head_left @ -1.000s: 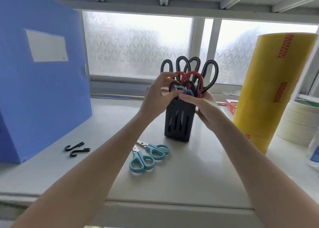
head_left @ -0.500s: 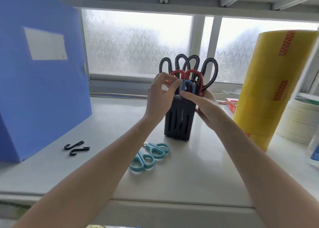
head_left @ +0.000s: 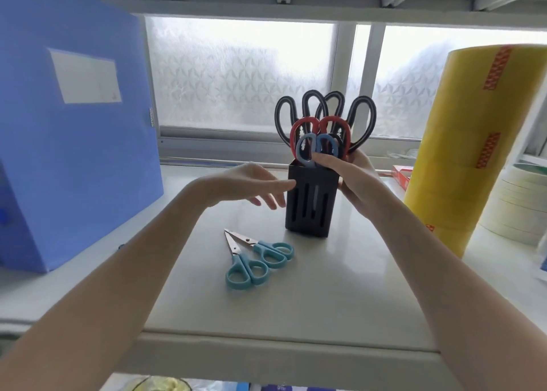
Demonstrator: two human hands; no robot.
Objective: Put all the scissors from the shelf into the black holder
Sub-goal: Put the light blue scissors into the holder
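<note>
The black holder (head_left: 310, 210) stands upright in the middle of the white shelf (head_left: 340, 287). Black-handled scissors (head_left: 359, 118), red-handled scissors (head_left: 299, 130) and blue-handled scissors (head_left: 305, 151) stick out of its top. My right hand (head_left: 355, 180) wraps the holder's right side, thumb across its top front edge. My left hand (head_left: 248, 186) hovers just left of the holder, fingers apart, holding nothing. Two teal-handled scissors (head_left: 256, 260) lie flat on the shelf in front of the holder, blades pointing back left.
A big blue file box (head_left: 68, 124) stands at the left. A tall yellow tape roll stack (head_left: 473, 142) stands at the right, with white tape rolls (head_left: 518, 204) and a red box (head_left: 401, 174) beside it. A frosted window is behind.
My left hand has let go of the scissor handles in the holder and dropped down to the left, now open. The blue-handled scissors sit in the holder. My right hand stays on the holder.
</note>
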